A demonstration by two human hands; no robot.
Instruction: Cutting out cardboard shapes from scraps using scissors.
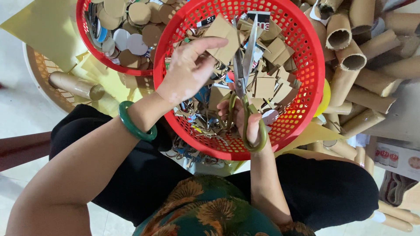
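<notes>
I saw my left hand (189, 72) raised over the near red basket (302, 39), its fingers pinching a brown cardboard piece (224, 38) by the lower edge. A green bangle (133, 123) sat on that wrist. My right hand (245, 120) was closed through the olive-green handles of the scissors (243, 74), thumb in one loop and fingers in the other. The blades pointed away from me and stood slightly parted, their tips meeting the right side of the cardboard piece, so the cardboard lay between hand and blade above the middle of the basket.

Below it the basket was full of small square cardboard offcuts (267, 85) mixed with coloured scraps. The basket rested on my lap, against the black trousers (144, 175).

A second red basket (83, 26) stood just behind and to the left, touching the first, and held round cardboard discs (140, 13). To the right lay a heap of cardboard tubes (350, 59), some with their open ends toward me. One more tube (76, 85) lay on yellow paper (48, 26) at the left.
</notes>
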